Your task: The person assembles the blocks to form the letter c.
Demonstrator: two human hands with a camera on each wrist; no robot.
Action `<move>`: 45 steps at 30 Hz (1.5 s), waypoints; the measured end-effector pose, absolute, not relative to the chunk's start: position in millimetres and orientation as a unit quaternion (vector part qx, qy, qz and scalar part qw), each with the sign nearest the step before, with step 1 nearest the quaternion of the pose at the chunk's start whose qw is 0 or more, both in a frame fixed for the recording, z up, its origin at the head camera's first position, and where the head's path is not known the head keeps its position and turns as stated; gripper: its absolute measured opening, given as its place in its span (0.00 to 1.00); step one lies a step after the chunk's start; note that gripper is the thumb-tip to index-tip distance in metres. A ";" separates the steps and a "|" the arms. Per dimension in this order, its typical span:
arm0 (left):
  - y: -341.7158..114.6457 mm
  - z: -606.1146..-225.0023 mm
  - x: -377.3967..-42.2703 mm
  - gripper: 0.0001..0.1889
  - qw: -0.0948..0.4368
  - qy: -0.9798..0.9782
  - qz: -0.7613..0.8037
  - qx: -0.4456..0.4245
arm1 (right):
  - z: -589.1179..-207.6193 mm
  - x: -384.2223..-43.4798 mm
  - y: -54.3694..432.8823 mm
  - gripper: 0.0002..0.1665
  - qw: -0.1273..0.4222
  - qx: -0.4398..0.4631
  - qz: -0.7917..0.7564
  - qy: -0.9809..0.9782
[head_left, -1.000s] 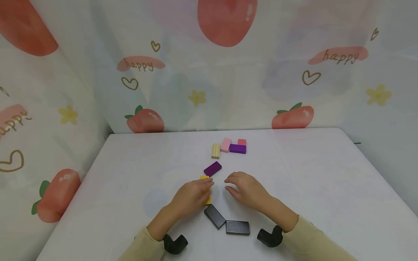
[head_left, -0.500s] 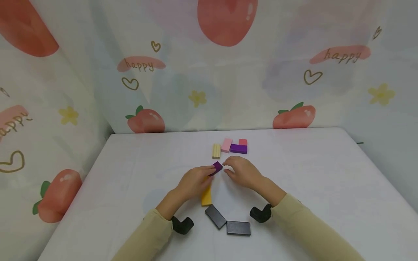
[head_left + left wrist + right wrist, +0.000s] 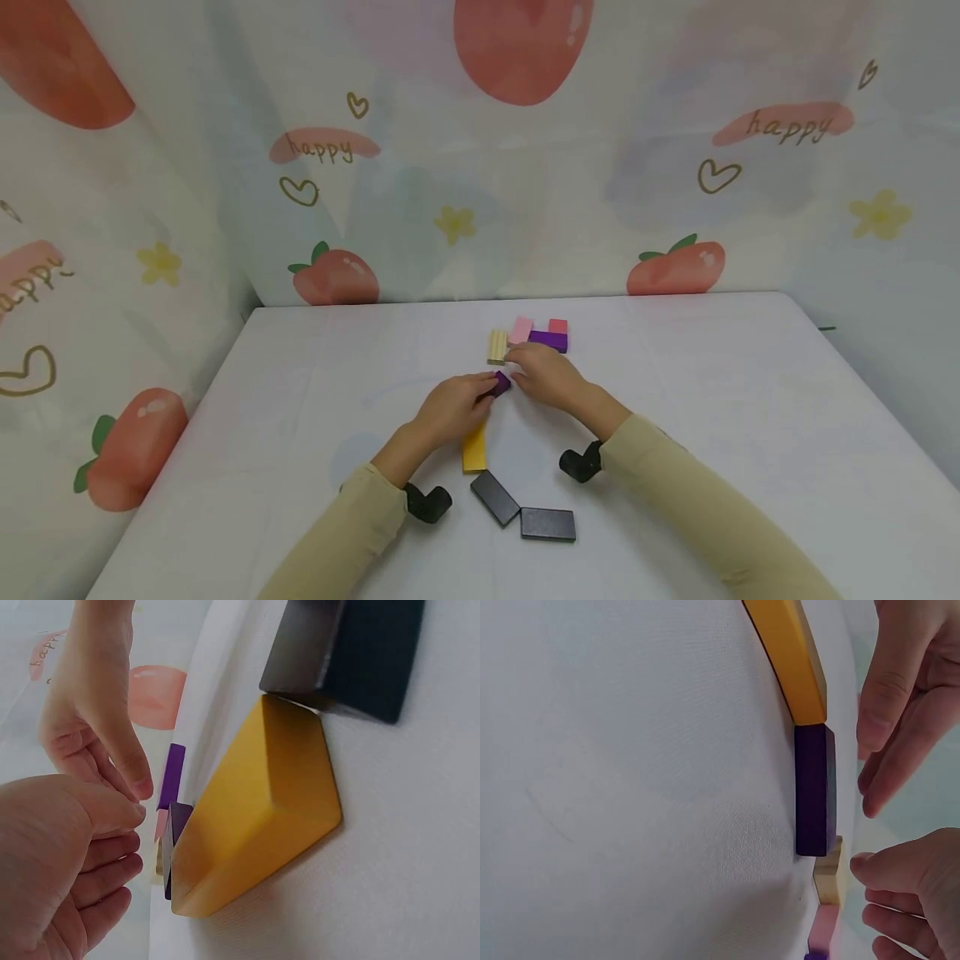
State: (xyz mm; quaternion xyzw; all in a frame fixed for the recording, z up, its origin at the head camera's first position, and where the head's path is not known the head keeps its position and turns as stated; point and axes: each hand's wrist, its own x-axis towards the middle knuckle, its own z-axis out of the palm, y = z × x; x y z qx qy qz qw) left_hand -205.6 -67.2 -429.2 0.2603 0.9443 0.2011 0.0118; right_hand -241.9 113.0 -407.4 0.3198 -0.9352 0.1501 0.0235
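Observation:
Over a dark purple block (image 3: pixel 503 384) hovers my left hand (image 3: pixel 452 410), covering part of that block in the head view; both wrist views show its fingers loosely bent and apart from the blocks. My right hand (image 3: pixel 552 377) is farther forward, its fingertips near the pale wooden block (image 3: pixel 497 347), thumb and fingers apart with nothing between them. A yellow block (image 3: pixel 474 451) meets the dark purple block (image 3: pixel 812 791) end to end. Behind the right hand lie a pink block (image 3: pixel 521 330), a violet block (image 3: pixel 556 340) and a red block (image 3: pixel 558 326).
Two dark grey blocks (image 3: pixel 495 498) lie nearer the person, continuing the curved row from the yellow block. All stand on a white-covered table (image 3: pixel 300 400). A printed cloth (image 3: pixel 525 192) hangs behind. Black curved pieces (image 3: pixel 429 505) are at both wrists.
Both hands have moved forward, away from the person. The left went from the yellow block to the dark purple block, the right to near the wooden block. The blocks look unmoved.

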 end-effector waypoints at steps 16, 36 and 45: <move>-60.9 -435.3 -207.8 0.14 -0.010 0.937 0.153 0.315 | -418.4 -260.0 106.7 0.15 0.021 0.342 0.103 -0.934; -60.0 -436.1 -208.4 0.12 -0.032 0.938 0.133 0.318 | -433.6 -259.6 105.5 0.11 0.081 0.347 0.061 -0.932; -61.3 -434.6 -207.1 0.13 -0.033 0.939 0.139 0.312 | -430.6 -254.8 111.5 0.10 0.086 0.351 0.070 -0.930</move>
